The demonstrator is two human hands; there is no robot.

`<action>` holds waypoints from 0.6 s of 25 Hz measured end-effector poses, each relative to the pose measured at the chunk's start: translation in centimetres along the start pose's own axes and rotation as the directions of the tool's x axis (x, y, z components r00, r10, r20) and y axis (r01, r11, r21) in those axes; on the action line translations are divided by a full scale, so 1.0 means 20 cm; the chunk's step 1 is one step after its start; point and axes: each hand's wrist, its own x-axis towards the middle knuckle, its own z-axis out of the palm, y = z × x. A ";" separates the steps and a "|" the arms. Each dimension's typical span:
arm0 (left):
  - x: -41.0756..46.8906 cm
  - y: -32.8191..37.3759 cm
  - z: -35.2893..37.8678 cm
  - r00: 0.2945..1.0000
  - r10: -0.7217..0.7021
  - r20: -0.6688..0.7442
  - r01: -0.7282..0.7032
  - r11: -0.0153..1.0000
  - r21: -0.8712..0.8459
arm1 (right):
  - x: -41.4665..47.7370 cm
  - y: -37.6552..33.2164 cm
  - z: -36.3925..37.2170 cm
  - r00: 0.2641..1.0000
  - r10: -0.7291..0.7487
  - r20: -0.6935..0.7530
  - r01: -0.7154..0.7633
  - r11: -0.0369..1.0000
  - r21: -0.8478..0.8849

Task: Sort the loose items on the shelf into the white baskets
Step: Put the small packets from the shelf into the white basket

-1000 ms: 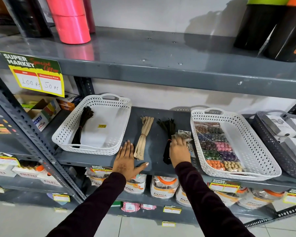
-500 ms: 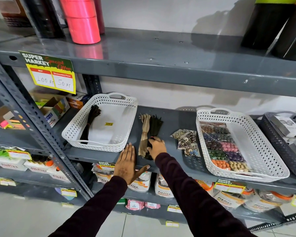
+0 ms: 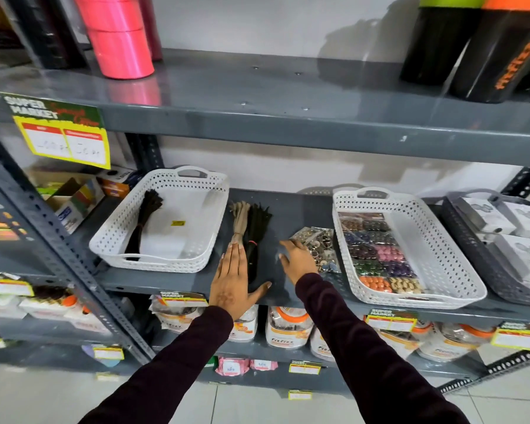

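Two white baskets stand on the grey shelf. The left basket holds one black bundle. The right basket holds a pack of coloured beads. Between them lie a beige bundle and a black bundle, side by side. My left hand lies flat on the shelf's front edge, its fingertips over the beige bundle's lower end. My right hand is open with spread fingers, touching a clear packet of metal pieces beside the right basket.
A grey basket with white boxes stands at the far right. Pink tape rolls and black cylinders sit on the shelf above. Jars with orange lids fill the shelf below. A slanted metal upright crosses the left.
My right hand let go of the black bundle, which now lies next to the beige one, and moved right to the clear packet. My left hand stayed flat on the shelf.
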 end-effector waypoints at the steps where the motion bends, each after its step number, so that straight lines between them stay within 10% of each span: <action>1: 0.02 0.05 0.00 1.000 0.022 0.012 -0.022 1.000 -0.016 | -0.02 0.06 -0.03 0.999 0.038 -0.036 -0.039 0.999 -0.026; 15: 0.06 0.27 0.24 0.972 0.198 0.125 -0.203 0.979 0.026 | -0.10 0.13 -0.22 0.999 0.024 0.034 -0.006 0.886 -0.464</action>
